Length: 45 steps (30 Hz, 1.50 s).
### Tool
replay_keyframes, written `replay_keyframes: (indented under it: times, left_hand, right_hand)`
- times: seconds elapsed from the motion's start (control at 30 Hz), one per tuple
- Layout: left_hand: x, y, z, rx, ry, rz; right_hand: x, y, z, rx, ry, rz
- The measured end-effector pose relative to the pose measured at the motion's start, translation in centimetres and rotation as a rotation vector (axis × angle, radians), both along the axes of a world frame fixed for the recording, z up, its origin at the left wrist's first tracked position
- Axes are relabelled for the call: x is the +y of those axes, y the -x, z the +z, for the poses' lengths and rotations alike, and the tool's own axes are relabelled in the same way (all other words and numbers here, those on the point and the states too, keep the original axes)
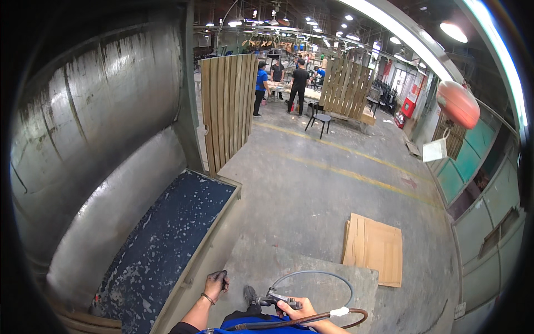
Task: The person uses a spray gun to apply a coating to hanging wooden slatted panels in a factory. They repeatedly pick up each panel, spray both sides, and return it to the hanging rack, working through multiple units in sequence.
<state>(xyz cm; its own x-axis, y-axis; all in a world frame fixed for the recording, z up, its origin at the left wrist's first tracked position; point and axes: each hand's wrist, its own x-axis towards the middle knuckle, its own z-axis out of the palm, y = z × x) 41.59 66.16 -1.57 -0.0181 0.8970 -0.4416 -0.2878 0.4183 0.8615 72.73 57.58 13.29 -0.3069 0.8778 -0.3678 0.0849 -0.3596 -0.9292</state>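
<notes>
A spray gun (271,300) is in my right hand (297,308), whose fingers are wrapped round its handle, low in the view and close to my body. From the gun a thin grey hose (328,274) loops out to the right. A thicker brown hose (289,321) with a white wrapped joint (339,312) runs beside my right forearm. My left hand (216,283), dark with stains and with a bracelet at the wrist, is held closed near the rim of the trough. Its curled fingers hide whatever may be inside.
To my left stands a metal booth wall (105,89) over a trough of dark, flecked liquid (167,239). Flat cardboard (375,247) lies on the floor at right. Ahead are slatted wooden panels (225,111), a black stool (318,118) and several people. A red rounded object (458,104) hangs upper right.
</notes>
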Motion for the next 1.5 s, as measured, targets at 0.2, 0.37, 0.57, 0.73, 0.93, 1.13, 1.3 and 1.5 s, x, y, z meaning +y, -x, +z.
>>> replay_keyframes:
  times: [0.2, 0.37, 0.57, 0.73, 0.93, 1.13, 1.3, 1.5]
  left_hand:
    - [7.0, 1.9, -2.1, 0.024, -0.01, -0.064]
    - [12.2, 1.7, -2.8, 0.0, 0.0, -0.07]
    - [18.4, 1.1, -3.3, 0.026, -0.023, -0.12]
    - [22.0, -0.5, -3.4, 0.001, 0.018, -0.161]
    - [24.9, -3.8, -3.4, -0.003, 0.055, -0.192]
    - [27.8, -8.0, -3.1, 0.088, 0.032, -0.182]
    - [29.2, -13.4, -2.2, 0.073, 0.059, -0.083]
    - [31.2, -18.6, -2.7, 0.153, 0.054, -0.059]
  right_hand:
    - [9.2, 0.6, 1.6, -0.052, -0.008, 0.082]
    - [14.6, 1.7, 1.8, -0.045, -0.014, 0.015]
    - [19.7, 1.6, 1.6, -0.087, 0.007, 0.015]
    - [22.1, 1.0, 0.9, -0.135, 0.044, -0.065]
    - [24.2, -1.9, -0.2, -0.112, 0.039, -0.114]
    - [27.8, -7.1, -0.9, -0.153, 0.033, -0.019]
    - [32.2, -12.7, 0.1, -0.244, -0.071, 0.079]
    - [36.8, -18.1, 0.5, -0.318, -0.08, 0.119]
